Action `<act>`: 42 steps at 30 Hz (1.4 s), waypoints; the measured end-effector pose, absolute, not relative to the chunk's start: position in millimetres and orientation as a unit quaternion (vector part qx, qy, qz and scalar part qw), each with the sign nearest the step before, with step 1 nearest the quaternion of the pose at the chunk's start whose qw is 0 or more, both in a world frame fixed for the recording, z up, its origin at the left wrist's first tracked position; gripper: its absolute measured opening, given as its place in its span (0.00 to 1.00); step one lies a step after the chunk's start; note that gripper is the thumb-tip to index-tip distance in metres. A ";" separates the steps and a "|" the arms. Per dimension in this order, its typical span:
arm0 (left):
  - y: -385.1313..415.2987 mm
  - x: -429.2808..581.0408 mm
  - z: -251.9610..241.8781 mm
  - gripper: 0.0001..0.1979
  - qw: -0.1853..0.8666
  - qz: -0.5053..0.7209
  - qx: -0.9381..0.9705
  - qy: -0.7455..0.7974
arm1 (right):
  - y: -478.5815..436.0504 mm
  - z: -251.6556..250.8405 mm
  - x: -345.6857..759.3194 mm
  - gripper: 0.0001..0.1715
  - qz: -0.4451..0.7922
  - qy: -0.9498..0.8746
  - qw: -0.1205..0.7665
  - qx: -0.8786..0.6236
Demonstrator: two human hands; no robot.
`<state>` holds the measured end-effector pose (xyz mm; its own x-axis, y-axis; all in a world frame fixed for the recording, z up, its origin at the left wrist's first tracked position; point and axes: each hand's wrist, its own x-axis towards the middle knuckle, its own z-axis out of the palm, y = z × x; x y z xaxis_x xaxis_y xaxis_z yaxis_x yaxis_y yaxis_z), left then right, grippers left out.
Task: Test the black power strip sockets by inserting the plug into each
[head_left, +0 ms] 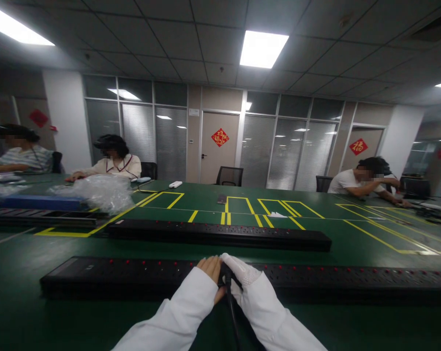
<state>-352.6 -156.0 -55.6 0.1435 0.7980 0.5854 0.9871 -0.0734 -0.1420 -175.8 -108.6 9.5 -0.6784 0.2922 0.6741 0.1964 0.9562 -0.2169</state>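
A long black power strip [140, 278] with red switches along its top lies across the green table right in front of me. My left hand [210, 269], bare, is closed over its middle, fingers together on top and thumb on the near side. Beside it, my right hand [240, 273] wears a white glove and closes around the plug end of a black cable [231, 307]. The cable hangs down toward me between my sleeves. My hands hide the plug's tip and the sockets beneath it.
A second black power strip [220, 234] lies just beyond. Plastic wrap [101, 192], a blue box [45, 202] and dark rails [41, 218] sit at left. Yellow tape [238, 198] marks the table. Co-workers sit at the far left, left and right.
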 end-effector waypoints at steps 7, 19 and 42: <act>-157.0 -353.6 -52.6 0.27 0.268 -0.191 -0.714 -0.618 | -107.7 4.3 -177.5 0.34 0.077 -0.912 0.378 -0.137; -165.5 -348.4 -37.1 0.27 0.221 -0.214 -0.723 -0.619 | -111.7 9.5 -164.0 0.28 0.076 -0.920 0.365 -0.117; -172.3 -353.3 -25.5 0.28 0.200 -0.184 -0.751 -0.601 | -122.1 10.4 -167.7 0.32 -0.098 -0.930 0.277 -0.220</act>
